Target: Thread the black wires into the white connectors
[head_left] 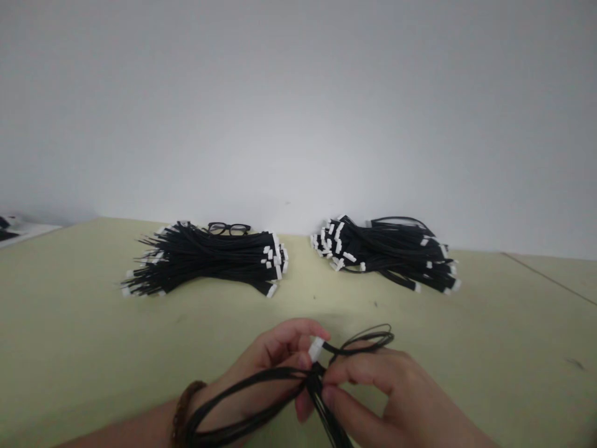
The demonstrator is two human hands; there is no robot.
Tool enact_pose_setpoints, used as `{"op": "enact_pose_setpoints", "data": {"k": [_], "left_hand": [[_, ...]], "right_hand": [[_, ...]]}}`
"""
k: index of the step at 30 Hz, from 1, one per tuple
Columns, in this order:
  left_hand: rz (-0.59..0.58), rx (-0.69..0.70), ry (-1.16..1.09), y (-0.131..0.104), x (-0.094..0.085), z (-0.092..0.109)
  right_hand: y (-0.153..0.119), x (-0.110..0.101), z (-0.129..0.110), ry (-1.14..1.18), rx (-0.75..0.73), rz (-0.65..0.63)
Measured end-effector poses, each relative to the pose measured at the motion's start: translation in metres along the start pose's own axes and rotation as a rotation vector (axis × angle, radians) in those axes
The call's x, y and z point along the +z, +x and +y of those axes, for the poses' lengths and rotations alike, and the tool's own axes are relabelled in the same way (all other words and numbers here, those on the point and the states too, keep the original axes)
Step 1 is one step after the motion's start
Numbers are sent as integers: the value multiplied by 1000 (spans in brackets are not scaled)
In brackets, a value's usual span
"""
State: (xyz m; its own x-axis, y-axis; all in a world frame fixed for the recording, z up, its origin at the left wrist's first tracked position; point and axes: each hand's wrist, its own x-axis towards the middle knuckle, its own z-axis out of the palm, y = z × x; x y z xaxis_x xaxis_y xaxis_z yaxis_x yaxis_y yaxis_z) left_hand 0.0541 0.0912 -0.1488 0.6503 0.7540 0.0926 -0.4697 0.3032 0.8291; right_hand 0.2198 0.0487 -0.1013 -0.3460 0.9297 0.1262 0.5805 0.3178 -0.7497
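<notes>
Black thin-wire cable bundle (321, 398) with a white plastic connector (316, 350), 1 in number, is held between 2 hands above the near part of the pale yellow-green bench (116, 348). Left hand (280, 373) holds the connector, fingers closed near it; right hand (387, 389) pinches the wires narrowly between thumb and index finger. Wire loops extend from the bundle on both sides, 1 group passing over the left wrist, which wears 1 dark brown bracelet (181, 410).

Beyond the bundle lie 2 piles of black cables with white connectors: 1 left pile (205, 258) to its left, 1 right pile (392, 249) to its right, well apart. Their connectors overlap too much to count. Also beyond the bundle, to its left, 1 pair of black-framed eyeglasses (228, 229) rests just behind the left pile. Farthest from it stands 1 plain pale wall (298, 112).
</notes>
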Motion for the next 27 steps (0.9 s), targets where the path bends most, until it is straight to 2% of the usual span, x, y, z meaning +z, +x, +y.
{"op": "enact_pose_setpoints", "data": {"k": [7,12,14,16,18,20,22,24,27], "left_hand": [[24,-25,69,2,-7,-9],[204,-88,152,-1,-4,-6],[239,-133,128,-2,-2,-4],[242,-168,98,-2,-1,-5],[235,-169,107,-1,-2,-5],[226,-144,127,-1,-4,-6],[224,-124,142,0,-6,-6],[228,-129,140,0,-7,-5],[239,-140,101,-1,-5,-2]], "right_hand": [[2,0,-2,-122,-2,-51],[2,-5,-1,-129,148,-87],[4,-14,-1,-24,221,-134],[7,-28,-2,155,317,-243],[8,-45,-4,430,405,-373],[6,-63,-4,770,413,-435],[2,-79,-1,963,319,-401],[-2,-91,4,857,179,-280],[-5,-100,12,507,-108,120]]}}
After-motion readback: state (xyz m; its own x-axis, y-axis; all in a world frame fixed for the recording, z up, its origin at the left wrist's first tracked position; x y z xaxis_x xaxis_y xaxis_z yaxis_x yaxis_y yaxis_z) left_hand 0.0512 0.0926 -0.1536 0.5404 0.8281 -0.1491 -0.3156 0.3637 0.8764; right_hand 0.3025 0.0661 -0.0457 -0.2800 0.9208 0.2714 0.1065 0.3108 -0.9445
